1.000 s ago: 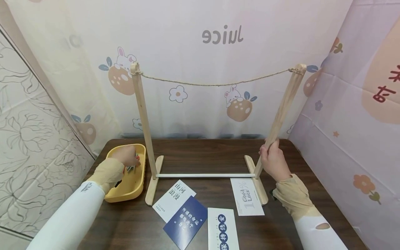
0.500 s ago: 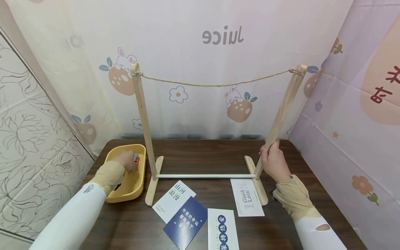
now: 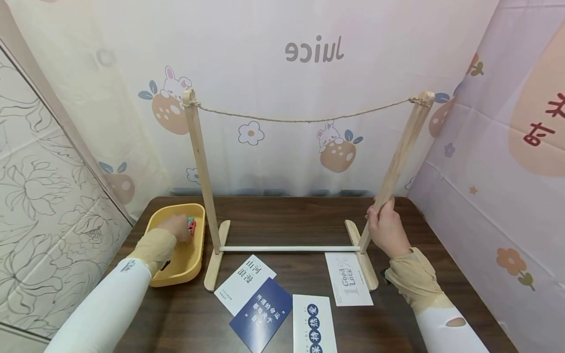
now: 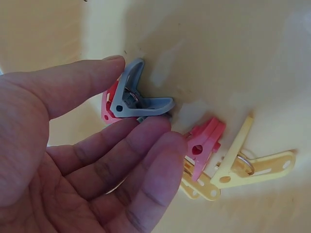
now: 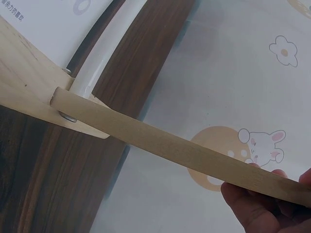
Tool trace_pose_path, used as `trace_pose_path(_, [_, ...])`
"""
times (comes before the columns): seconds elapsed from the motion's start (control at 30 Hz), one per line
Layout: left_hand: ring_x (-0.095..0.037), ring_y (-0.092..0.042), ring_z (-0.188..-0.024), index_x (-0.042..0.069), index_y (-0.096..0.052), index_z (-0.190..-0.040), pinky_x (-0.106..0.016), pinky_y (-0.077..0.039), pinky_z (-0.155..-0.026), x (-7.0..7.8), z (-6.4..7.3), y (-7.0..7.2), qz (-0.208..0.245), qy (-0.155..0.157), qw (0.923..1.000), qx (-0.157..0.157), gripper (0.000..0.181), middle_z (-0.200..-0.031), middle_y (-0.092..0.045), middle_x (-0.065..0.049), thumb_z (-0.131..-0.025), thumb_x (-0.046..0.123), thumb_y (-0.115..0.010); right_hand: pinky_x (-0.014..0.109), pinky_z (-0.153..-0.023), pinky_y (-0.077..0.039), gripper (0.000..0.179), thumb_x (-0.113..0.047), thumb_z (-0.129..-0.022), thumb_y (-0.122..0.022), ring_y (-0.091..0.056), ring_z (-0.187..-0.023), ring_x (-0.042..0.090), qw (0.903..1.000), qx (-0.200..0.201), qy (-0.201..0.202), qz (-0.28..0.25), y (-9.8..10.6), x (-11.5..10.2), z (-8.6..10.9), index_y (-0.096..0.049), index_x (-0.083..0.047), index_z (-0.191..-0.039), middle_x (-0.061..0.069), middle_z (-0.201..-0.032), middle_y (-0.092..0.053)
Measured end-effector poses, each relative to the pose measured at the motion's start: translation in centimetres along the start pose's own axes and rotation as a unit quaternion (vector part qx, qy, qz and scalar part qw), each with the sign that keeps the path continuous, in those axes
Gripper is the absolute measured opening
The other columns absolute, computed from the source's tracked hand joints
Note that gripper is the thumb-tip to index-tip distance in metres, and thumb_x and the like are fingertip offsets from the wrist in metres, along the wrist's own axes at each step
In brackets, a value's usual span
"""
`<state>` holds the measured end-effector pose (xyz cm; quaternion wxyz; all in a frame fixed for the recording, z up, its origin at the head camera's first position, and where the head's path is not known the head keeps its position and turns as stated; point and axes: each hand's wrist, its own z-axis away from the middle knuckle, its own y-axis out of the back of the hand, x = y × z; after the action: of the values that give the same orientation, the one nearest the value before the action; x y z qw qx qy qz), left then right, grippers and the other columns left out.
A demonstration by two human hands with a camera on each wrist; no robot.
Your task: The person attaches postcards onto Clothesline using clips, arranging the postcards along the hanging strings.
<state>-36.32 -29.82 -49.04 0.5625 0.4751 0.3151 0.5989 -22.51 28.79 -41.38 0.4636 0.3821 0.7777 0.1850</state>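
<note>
Down in the yellow tray point(image 3: 197, 264), my left hand point(image 3: 176, 226) has its thumb and fingertips around a blue-grey clothespin point(image 4: 158, 106). A red-pink clothespin point(image 4: 106, 109) lies partly hidden behind that one. Beside the fingers, pink point(image 4: 206, 138) and yellow clothespins point(image 4: 262, 165) rest on the tray's floor. My right hand point(image 3: 388, 229) grips the lower part of the right wooden post point(image 3: 403, 144). A twine line point(image 3: 282, 120) sags between the tops of this post and the left post point(image 3: 202, 166).
A white crossbar point(image 3: 287, 249) joins the two wooden feet. In front lie a white card point(image 3: 231, 294), a blue card point(image 3: 253, 328) overlapping it, a card with round blue characters point(image 3: 302, 323), and a Good Luck card point(image 3: 340, 289) by the right foot. Curtains stand close behind.
My left hand has shifted slightly left within the tray, its fingers working among the clothespins. My right hand stays on the post; the frame and cards have not moved.
</note>
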Motion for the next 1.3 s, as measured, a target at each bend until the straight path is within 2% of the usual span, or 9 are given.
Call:
trace_pose_path(0.27, [-0.023, -0.055, -0.067, 0.009, -0.065, -0.077, -0.032, -0.043, -0.055, 0.0, 0.1, -0.1, 0.001, -0.006, 1.0000, -0.004, 0.011, -0.076, -0.060, -0.009, -0.076, 0.010, -0.076, 0.066, -0.076, -0.061, 0.031, 0.002, -0.108, -0.044, -0.074, -0.091, 0.050, 1.0000, -0.003, -0.002, 0.002, 0.0, -0.1, 0.0, -0.037, 0.016, -0.135, 0.031, -0.097, -0.066])
trace_pose_path(0.4, [-0.024, -0.056, -0.067, 0.007, -0.066, -0.078, -0.033, -0.044, -0.055, -0.8, -0.6, -0.5, 0.000, -0.012, 0.9999, -0.002, 0.015, -0.077, -0.062, -0.009, -0.074, 0.012, -0.079, 0.066, -0.077, -0.061, 0.032, 0.001, -0.109, -0.044, -0.073, -0.092, 0.050, 1.0000, -0.005, -0.006, 0.002, 0.0, -0.1, 0.0, -0.037, 0.017, -0.136, 0.031, -0.098, -0.066])
trace_pose_path(0.5, [-0.023, -0.056, -0.068, 0.008, -0.066, -0.078, -0.032, -0.045, -0.055, -1.1, -0.5, -0.7, -0.003, -0.012, 0.9999, -0.005, 0.018, -0.078, -0.062, -0.008, -0.072, 0.015, -0.081, 0.066, -0.078, -0.061, 0.032, 0.001, -0.109, -0.044, -0.073, -0.092, 0.050, 1.0000, -0.007, -0.007, 0.002, 0.0, -0.1, 0.0, -0.037, 0.017, -0.137, 0.031, -0.099, -0.066])
trace_pose_path(0.73, [-0.025, -0.055, -0.074, 0.003, -0.066, -0.085, -0.033, -0.045, -0.061, 2.8, 4.9, 1.5, 0.005, 0.007, 0.9998, -0.016, 0.024, -0.083, -0.062, -0.011, -0.071, 0.007, -0.085, 0.066, -0.078, -0.061, 0.031, 0.002, -0.108, -0.045, -0.073, -0.092, 0.050, 1.0000, -0.003, -0.003, 0.002, 0.0, -0.1, -0.1, -0.037, 0.016, -0.135, 0.031, -0.098, -0.066])
trace_pose_path(0.8, [-0.025, -0.055, -0.074, 0.003, -0.065, -0.086, -0.032, -0.044, -0.061, 3.1, 5.4, 1.7, 0.005, 0.008, 0.9998, -0.017, 0.025, -0.083, -0.061, -0.010, -0.072, 0.006, -0.085, 0.066, -0.078, -0.061, 0.031, 0.002, -0.108, -0.045, -0.073, -0.092, 0.050, 1.0000, -0.004, -0.006, 0.002, 0.0, -0.2, -0.1, -0.037, 0.016, -0.135, 0.031, -0.098, -0.066])
trace_pose_path(0.97, [-0.027, -0.056, -0.072, 0.001, -0.065, -0.090, -0.032, -0.045, -0.059, 2.2, 4.1, 1.4, -0.004, 0.009, 0.9996, -0.028, 0.019, -0.085, -0.063, -0.014, -0.077, 0.007, -0.077, 0.067, -0.080, -0.061, 0.031, 0.001, -0.109, -0.044, -0.073, -0.093, 0.049, 0.9999, -0.006, -0.012, 0.000, 0.1, -0.2, 0.0, -0.037, 0.015, -0.137, 0.031, -0.099, -0.066])
trace_pose_path(1.1, [-0.026, -0.057, -0.073, 0.000, -0.066, -0.095, -0.032, -0.045, -0.058, 0.2, 1.7, 0.2, -0.009, 0.000, 0.9996, -0.028, 0.017, -0.088, -0.064, -0.015, -0.084, 0.010, -0.073, 0.067, -0.081, -0.061, 0.033, 0.001, -0.109, -0.044, -0.073, -0.095, 0.050, 0.9998, -0.007, -0.017, -0.004, 0.2, -0.2, 0.1, -0.036, 0.015, -0.139, 0.031, -0.100, -0.066])
trace_pose_path(1.2, [-0.025, -0.057, -0.072, 0.003, -0.066, -0.095, -0.031, -0.045, -0.057, -1.4, 0.0, -0.7, -0.013, -0.015, 0.9997, -0.015, 0.016, -0.086, -0.063, -0.012, -0.085, 0.014, -0.072, 0.067, -0.081, -0.061, 0.034, 0.000, -0.109, -0.044, -0.073, -0.095, 0.050, 0.9997, -0.007, -0.019, -0.009, 0.3, -0.3, 0.2, -0.037, 0.015, -0.139, 0.031, -0.100, -0.066])
trace_pose_path(1.3, [-0.024, -0.057, -0.069, 0.004, -0.067, -0.091, -0.032, -0.046, -0.057, -1.8, -0.2, -0.5, -0.003, -0.018, 0.9997, -0.014, 0.015, -0.083, -0.064, -0.010, -0.085, 0.017, -0.072, 0.066, -0.081, -0.061, 0.034, 0.000, -0.110, -0.044, -0.074, -0.095, 0.049, 0.9997, -0.006, -0.018, -0.013, 0.3, -0.3, 0.2, -0.037, 0.014, -0.139, 0.031, -0.100, -0.067])
